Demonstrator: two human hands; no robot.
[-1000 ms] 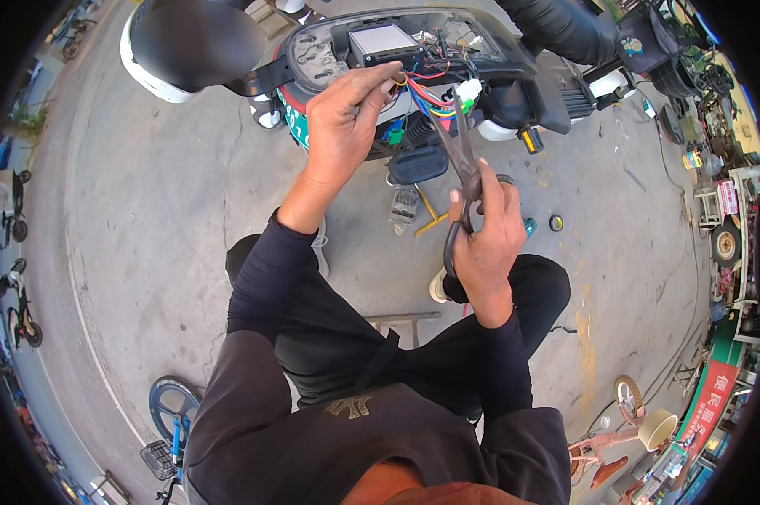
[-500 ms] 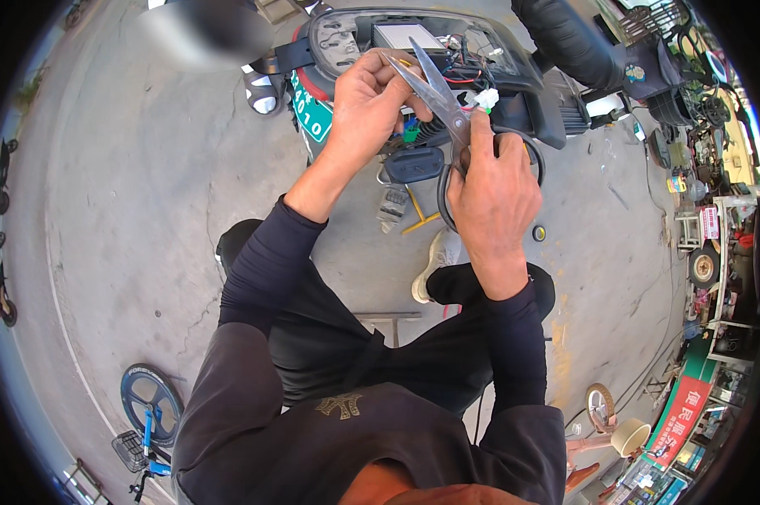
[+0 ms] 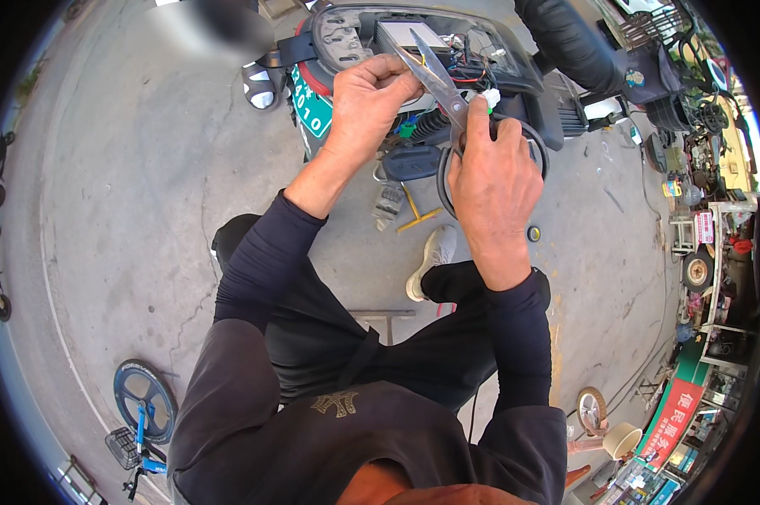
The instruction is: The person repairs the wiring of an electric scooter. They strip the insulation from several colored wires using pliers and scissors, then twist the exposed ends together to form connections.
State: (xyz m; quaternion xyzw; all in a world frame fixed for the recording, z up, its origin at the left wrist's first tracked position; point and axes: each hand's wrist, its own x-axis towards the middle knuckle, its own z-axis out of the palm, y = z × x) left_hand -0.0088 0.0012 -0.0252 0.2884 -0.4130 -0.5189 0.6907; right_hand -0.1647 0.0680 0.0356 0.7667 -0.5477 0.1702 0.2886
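My right hand (image 3: 498,181) is closed around the black handles of large metal scissors (image 3: 454,103). Their blades are parted and point up and to the left. Beside them, my left hand (image 3: 367,101) is pinched, its fingertips close to the blades. A thin yellow wire (image 3: 423,61) shows between the blades and seems to run to those fingertips; the pinched part is hidden. Beyond both hands is an electric scooter's open rear compartment (image 3: 346,38), with a silver box (image 3: 413,34) and tangled wires (image 3: 478,67). A white connector (image 3: 488,98) sits near my right index finger.
On the ground below the scooter are a yellow T-shaped tool (image 3: 418,219), a dirty glove (image 3: 388,204) and a roll of tape (image 3: 534,233). Another person's shoe (image 3: 260,87) stands at the upper left. Cluttered shelves (image 3: 717,278) line the right; a blue bicycle (image 3: 144,412) is at lower left.
My left fingers have drawn together into a tighter pinch and shifted slightly beside the blades. The scissors' blades have come a little closer together. The view has moved slightly.
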